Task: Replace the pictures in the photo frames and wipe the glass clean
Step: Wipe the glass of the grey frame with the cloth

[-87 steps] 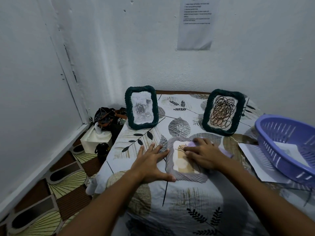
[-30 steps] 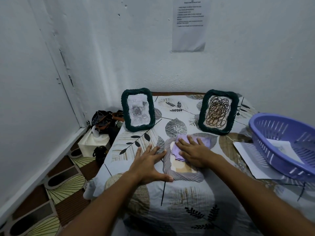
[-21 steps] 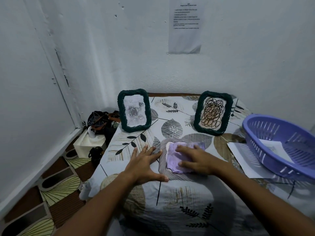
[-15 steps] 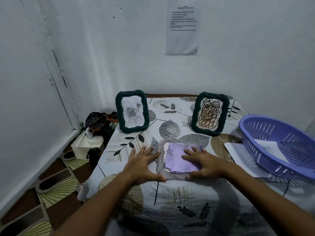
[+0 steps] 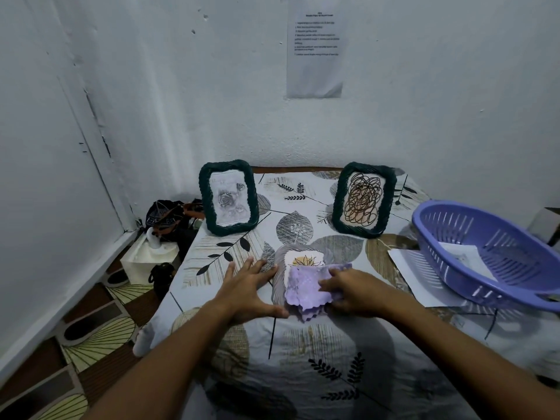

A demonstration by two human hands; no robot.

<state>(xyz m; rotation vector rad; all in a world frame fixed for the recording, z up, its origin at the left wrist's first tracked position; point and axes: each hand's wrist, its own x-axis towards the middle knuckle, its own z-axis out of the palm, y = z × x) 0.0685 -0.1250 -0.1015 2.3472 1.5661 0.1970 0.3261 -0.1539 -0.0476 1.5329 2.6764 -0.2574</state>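
Now cloth (image 5: 306, 291) under right grip (image 5: 351, 294)

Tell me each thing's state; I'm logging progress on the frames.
Grey frame: flat, face up, partly under cloth.
Cloth: crumpled on the glass.
Left frame: upright.
Right frame: upright.
Left hand: open, braces grey frame.
Right hand: presses cloth.
Basket: tilted, holds paper.

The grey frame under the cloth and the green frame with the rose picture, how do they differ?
The grey frame lies flat on the table; the green rose frame stands upright near the wall. The grey frame is half covered by a purple cloth that the right hand holds on it, the left hand steadying its edge; the green frame is untouched. The grey one shows a line drawing with a yellow spot, the green one a grey rose. Both have wavy textured borders.
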